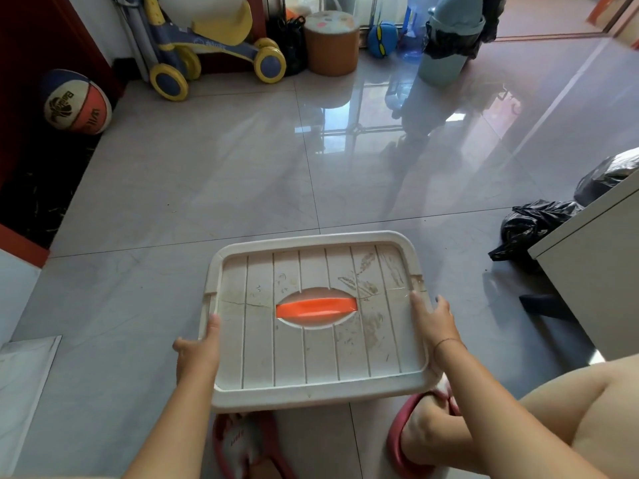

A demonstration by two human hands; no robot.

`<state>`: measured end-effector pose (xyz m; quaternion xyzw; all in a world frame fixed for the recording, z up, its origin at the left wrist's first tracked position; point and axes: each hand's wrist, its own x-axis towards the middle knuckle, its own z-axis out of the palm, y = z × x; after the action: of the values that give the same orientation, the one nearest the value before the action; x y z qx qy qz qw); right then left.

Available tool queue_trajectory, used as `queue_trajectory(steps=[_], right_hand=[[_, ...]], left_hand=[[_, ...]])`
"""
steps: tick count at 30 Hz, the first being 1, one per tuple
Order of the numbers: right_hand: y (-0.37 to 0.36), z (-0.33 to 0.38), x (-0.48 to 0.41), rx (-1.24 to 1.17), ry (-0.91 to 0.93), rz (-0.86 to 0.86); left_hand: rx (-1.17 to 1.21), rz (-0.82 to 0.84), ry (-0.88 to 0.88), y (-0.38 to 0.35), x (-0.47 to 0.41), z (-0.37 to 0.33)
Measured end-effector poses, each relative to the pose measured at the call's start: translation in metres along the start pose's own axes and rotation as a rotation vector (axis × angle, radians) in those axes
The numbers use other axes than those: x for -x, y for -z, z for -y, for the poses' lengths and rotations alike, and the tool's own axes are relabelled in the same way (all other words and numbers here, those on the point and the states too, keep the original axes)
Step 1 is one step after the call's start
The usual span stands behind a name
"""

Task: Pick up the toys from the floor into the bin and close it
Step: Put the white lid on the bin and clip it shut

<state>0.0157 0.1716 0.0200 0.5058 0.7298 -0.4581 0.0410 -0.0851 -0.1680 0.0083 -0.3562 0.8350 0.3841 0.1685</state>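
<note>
A white ribbed lid [316,361] with an orange handle [316,311] in its oval recess covers the bin below me, which is hidden under it. My left hand [198,354] grips the lid's left edge, thumb on top and fingers under the rim. My right hand [434,323] grips the right edge the same way, thumb on the lid's top. No loose toys lie on the floor tiles near the bin.
A basketball [77,102] lies far left by a red door frame. A yellow and blue ride-on toy [211,46], a round brown stool [332,43] and a blue trash can [446,39] stand at the back. Black bags [532,226] and a white cabinet [594,264] sit at right.
</note>
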Motion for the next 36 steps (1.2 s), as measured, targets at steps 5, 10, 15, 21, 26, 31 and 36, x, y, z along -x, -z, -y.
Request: queue_trajectory(steps=[5, 10, 15, 21, 26, 31, 36], right_hand=[[-0.007, 0.008, -0.021, -0.011, -0.079, 0.046], [-0.007, 0.002, -0.028, -0.139, -0.104, 0.029], [0.000, 0.003, -0.035, -0.295, -0.188, 0.189], [-0.008, 0.010, -0.017, 0.026, 0.069, -0.217], [-0.009, 0.005, -0.027, 0.024, 0.104, -0.109], [-0.005, 0.009, -0.038, -0.209, 0.013, 0.083], [-0.010, 0.014, -0.041, -0.121, 0.109, 0.022]], left_hand=[[0.198, 0.215, 0.126, 0.006, -0.018, 0.003], [0.232, 0.189, 0.094, 0.003, -0.021, 0.006], [0.292, 0.171, 0.070, 0.001, -0.018, 0.003], [0.229, 0.102, -0.034, 0.003, -0.022, 0.008], [0.107, 0.001, -0.174, -0.003, -0.020, 0.006], [-0.018, -0.057, -0.245, -0.007, -0.020, 0.007], [-0.151, -0.133, -0.328, -0.010, -0.016, 0.005]])
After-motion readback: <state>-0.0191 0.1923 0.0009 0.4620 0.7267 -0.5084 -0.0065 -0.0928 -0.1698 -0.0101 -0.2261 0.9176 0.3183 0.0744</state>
